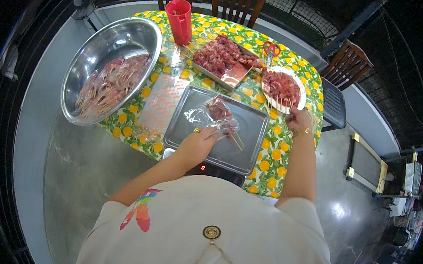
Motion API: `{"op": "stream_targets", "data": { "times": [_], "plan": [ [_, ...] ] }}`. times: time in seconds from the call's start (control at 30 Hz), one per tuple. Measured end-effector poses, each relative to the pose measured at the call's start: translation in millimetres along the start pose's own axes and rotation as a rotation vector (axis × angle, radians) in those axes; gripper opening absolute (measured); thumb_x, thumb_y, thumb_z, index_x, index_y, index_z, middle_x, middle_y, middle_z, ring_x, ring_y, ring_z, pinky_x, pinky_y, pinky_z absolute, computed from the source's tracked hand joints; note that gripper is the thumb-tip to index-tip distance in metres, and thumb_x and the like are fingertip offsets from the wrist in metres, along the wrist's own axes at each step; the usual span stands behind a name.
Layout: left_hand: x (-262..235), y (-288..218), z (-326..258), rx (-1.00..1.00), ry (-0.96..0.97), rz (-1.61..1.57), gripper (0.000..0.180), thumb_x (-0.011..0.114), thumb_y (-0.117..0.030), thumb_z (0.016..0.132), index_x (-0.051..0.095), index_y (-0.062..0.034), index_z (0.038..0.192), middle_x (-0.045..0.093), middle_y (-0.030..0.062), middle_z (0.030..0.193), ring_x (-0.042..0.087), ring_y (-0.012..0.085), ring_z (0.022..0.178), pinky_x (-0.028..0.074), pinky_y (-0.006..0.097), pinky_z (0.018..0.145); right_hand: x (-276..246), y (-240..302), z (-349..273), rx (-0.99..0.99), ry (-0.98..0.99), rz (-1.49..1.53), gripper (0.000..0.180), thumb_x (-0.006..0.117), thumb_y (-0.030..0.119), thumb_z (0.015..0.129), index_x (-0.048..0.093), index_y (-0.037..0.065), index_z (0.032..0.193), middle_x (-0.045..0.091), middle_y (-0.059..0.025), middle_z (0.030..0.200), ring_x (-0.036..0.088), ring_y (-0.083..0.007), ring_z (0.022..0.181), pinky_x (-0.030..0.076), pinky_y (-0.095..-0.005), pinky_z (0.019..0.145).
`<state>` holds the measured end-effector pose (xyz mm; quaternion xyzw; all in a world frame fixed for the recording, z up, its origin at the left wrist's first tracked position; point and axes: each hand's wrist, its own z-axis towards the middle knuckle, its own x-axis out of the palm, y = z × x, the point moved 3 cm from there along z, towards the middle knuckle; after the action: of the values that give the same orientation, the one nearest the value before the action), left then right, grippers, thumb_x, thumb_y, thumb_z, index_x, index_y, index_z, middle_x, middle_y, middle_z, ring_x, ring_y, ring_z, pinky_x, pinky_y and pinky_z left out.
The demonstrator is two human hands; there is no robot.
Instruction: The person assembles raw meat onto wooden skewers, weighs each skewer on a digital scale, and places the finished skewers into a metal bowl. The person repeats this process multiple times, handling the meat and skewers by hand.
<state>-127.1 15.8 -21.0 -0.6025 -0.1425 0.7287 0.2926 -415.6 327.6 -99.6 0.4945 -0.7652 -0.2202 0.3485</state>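
Note:
My left hand (198, 144) pinches the lower edge of a clear plastic bag (196, 115). Skewered raw meat (219, 109) sits in the bag, its bare sticks poking out at the lower right. Bag and meat lie over a grey metal tray (249, 132), which rests on a digital scale (218, 171) with a lit red display. To the right, my right hand (299, 121) closes on stick ends at the near edge of a white plate (300, 84). Skewers of raw meat (280, 87) are heaped on that plate.
A large metal basin (155, 42) at left holds bagged skewers (113, 83). Behind the scale, a rectangular pan (210, 76) carries chunks of raw meat (218, 54). A red pitcher (180, 24) and red-handled scissors (271, 50) stand and lie farther back. A flat plastic packet (162, 99) lies beside the tray.

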Motion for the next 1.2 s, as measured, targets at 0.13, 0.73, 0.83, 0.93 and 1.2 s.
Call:
{"op": "stream_targets", "data": {
  "times": [0.13,0.73,0.83,0.93,1.2],
  "plan": [
    [4,0,10,-0.005,-0.046,-0.020,0.039,0.059,0.002,0.085,0.063,0.0019,0.124,0.063,0.0215,0.125,0.063,0.0403,0.109,0.053,0.044,0.095,-30,-26,-122,-0.003,0.209,-0.092,0.007,0.067,0.010,0.093,0.061,0.008,0.089,0.057,-0.0015,0.072,0.052,-0.0141,0.058,0.045,-0.0302,0.053],
    [11,-19,20,0.022,-0.105,0.028,0.048,0.056,0.007,0.083,0.061,0.0038,0.130,0.061,0.0215,0.130,0.062,0.0402,0.114,0.050,0.045,0.099,14,-111,-211,-0.058,0.439,-0.841,0.015,0.067,0.013,0.088,0.070,0.002,0.098,0.064,-0.0006,0.075,0.055,-0.0093,0.059,0.044,-0.0253,0.054],
    [14,-21,16,0.143,-0.190,-0.008,0.047,0.056,0.007,0.083,0.061,0.0050,0.129,0.063,0.0212,0.127,0.063,0.0400,0.111,0.051,0.044,0.098,45,-118,-197,-0.278,0.397,-1.069,0.021,0.068,0.016,0.086,0.072,0.000,0.098,0.068,-0.0052,0.076,0.059,-0.0126,0.056,0.047,-0.0285,0.053],
    [20,-17,10,0.157,-0.168,0.037,0.045,0.057,0.007,0.083,0.061,0.0056,0.128,0.063,0.0203,0.127,0.063,0.0396,0.111,0.051,0.044,0.097,68,-120,-190,-0.492,0.370,-1.346,0.022,0.067,0.023,0.087,0.074,0.005,0.099,0.074,-0.0159,0.091,0.071,-0.0324,0.086,0.055,-0.0431,0.078],
    [26,-7,-4,0.143,-0.126,-0.015,0.041,0.058,0.004,0.084,0.064,0.0044,0.125,0.064,0.0198,0.127,0.063,0.0379,0.113,0.052,0.043,0.097,76,-109,-193,-0.737,0.355,-1.747,0.021,0.063,0.027,0.092,0.072,0.013,0.106,0.072,-0.0132,0.097,0.068,-0.0354,0.092,0.054,-0.0467,0.078]
  ]
}}
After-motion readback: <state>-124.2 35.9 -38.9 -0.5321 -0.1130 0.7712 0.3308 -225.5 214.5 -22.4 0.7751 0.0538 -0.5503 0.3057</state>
